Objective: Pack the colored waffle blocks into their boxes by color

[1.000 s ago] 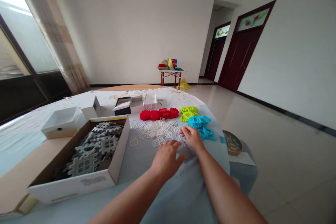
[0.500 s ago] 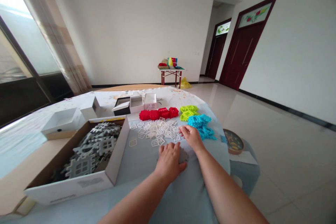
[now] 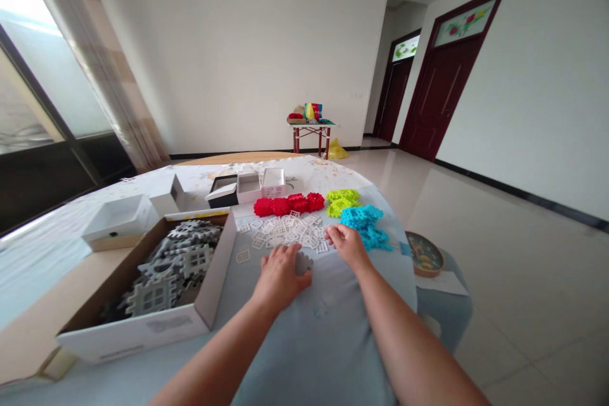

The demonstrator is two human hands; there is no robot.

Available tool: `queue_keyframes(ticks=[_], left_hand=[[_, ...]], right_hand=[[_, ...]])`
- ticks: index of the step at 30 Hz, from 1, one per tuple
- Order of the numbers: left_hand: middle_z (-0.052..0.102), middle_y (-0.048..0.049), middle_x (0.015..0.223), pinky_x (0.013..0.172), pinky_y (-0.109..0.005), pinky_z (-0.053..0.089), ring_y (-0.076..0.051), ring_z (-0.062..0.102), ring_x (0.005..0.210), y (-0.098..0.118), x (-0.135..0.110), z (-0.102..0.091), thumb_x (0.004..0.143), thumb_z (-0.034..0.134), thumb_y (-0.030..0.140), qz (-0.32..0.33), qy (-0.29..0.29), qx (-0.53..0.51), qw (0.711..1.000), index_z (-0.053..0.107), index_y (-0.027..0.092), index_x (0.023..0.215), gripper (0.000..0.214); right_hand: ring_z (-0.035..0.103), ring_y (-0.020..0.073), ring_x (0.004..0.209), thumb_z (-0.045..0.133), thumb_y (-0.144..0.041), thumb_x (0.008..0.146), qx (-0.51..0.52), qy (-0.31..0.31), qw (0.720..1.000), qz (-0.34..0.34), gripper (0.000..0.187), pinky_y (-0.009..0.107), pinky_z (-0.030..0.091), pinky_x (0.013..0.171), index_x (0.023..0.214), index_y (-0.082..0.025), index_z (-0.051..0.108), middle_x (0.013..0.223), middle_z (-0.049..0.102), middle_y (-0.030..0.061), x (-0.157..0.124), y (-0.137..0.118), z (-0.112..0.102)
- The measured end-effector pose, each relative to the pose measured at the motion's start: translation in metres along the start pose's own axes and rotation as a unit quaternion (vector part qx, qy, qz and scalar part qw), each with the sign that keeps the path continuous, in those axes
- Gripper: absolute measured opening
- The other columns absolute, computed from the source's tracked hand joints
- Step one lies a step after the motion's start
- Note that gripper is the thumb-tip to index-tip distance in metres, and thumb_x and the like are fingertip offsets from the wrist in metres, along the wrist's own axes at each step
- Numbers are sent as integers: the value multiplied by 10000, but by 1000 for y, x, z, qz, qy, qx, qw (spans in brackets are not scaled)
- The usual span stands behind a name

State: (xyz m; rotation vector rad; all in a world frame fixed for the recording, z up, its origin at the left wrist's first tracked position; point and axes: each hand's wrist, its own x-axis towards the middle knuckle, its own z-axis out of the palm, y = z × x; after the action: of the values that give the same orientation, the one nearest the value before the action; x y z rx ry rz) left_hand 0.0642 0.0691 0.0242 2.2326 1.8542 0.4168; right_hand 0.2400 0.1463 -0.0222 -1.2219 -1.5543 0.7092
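Note:
My left hand lies palm down on the pale blue cloth, its fingers curled over a grey toothed piece. My right hand rests at the right edge of a scatter of several small white grid pieces, fingers bent down onto them. Past the white pieces lie a red pile, a yellow-green pile and a cyan pile, the cyan one just beyond my right hand.
An open cardboard box of grey grid pieces stands at the left. Small white and black boxes and a white lid sit farther back. A round stool stands beside the table's right edge.
My left hand has slid to the left across the cloth, taking the grey piece along. My right hand has stayed by the white pieces.

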Motion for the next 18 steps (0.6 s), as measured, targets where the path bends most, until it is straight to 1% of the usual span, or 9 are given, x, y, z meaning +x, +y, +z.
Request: queue_keyframes(ticks=[2, 4, 9, 13, 18], left_hand=[[538, -115, 1153, 894, -371, 308, -278, 451, 1095, -3, -2, 3, 676, 534, 360, -13, -21, 6, 1000, 446, 181, 1216, 576], [533, -135, 1140, 886, -376, 322, -292, 457, 1076, -4, -4, 8, 642, 559, 367, -13, -30, 10, 999, 448, 149, 1215, 623], [536, -129, 1098, 891, -339, 337, -280, 465, 1050, -1, -5, 15, 574, 594, 337, -14, -41, 12, 999, 473, 143, 1180, 648], [527, -150, 1093, 893, -349, 341, -299, 469, 1049, -1, -9, 18, 548, 591, 347, -27, -34, 9, 999, 459, 123, 1186, 690], [513, -164, 1073, 920, -410, 313, -322, 457, 1051, 1, -15, 23, 592, 546, 361, -30, -9, -2, 1000, 454, 121, 1179, 641]], right_hand=[[603, 151, 598, 429, -456, 798, 3, -2, 1000, 4, 359, 234, 461, 534, 803, -158, 630, 715, 677, 64, -1, -1, 0], [608, 155, 601, 433, -461, 794, 7, -5, 1000, 11, 361, 239, 465, 536, 805, -159, 629, 717, 677, 66, -2, -1, 0], [612, 164, 596, 454, -490, 773, 13, -9, 1000, 19, 387, 241, 466, 518, 800, -152, 640, 732, 679, 79, -2, 3, 0], [612, 172, 604, 455, -517, 764, 10, -14, 1000, 17, 419, 245, 467, 517, 799, -147, 649, 738, 682, 88, -2, 6, 1], [615, 181, 624, 453, -551, 750, 3, -24, 999, 26, 451, 254, 469, 532, 801, -148, 649, 752, 686, 92, -2, 7, 1]])
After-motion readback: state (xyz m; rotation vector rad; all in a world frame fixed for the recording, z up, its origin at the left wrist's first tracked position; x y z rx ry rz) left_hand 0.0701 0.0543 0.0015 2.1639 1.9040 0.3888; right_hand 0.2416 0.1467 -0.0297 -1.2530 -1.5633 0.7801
